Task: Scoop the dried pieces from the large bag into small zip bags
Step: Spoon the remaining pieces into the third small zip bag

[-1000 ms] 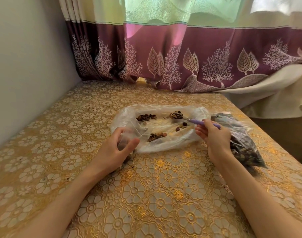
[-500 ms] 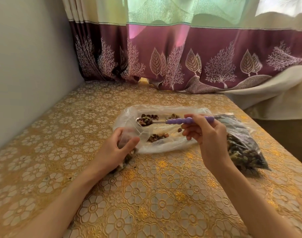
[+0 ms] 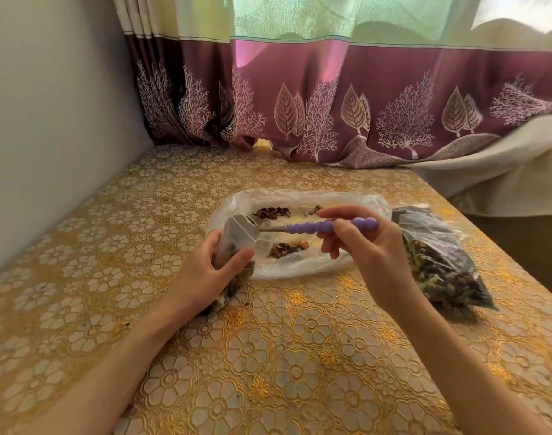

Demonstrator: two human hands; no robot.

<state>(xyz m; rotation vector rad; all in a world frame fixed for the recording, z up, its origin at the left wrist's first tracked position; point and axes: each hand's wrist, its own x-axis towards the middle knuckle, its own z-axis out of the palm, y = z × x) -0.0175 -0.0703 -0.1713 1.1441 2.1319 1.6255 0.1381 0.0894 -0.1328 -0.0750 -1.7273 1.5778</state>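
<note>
The large clear bag lies open and flat on the table, with small heaps of brown dried pieces inside. My left hand grips a small zip bag, tilted with its mouth up and dried pieces in its lower part. My right hand pinches the purple beaded handle of a spoon. The spoon's metal bowl sits at the small bag's mouth and is partly hidden by the plastic.
A filled clear bag of dark dried pieces lies to the right of my right hand. The table wears a gold floral cloth. A grey wall runs along the left, a purple curtain hangs behind, and the table's right edge is close.
My right hand carried the loaded spoon from the large bag leftward to the small bag's mouth. My left hand raised and tilted the small bag toward the spoon.
</note>
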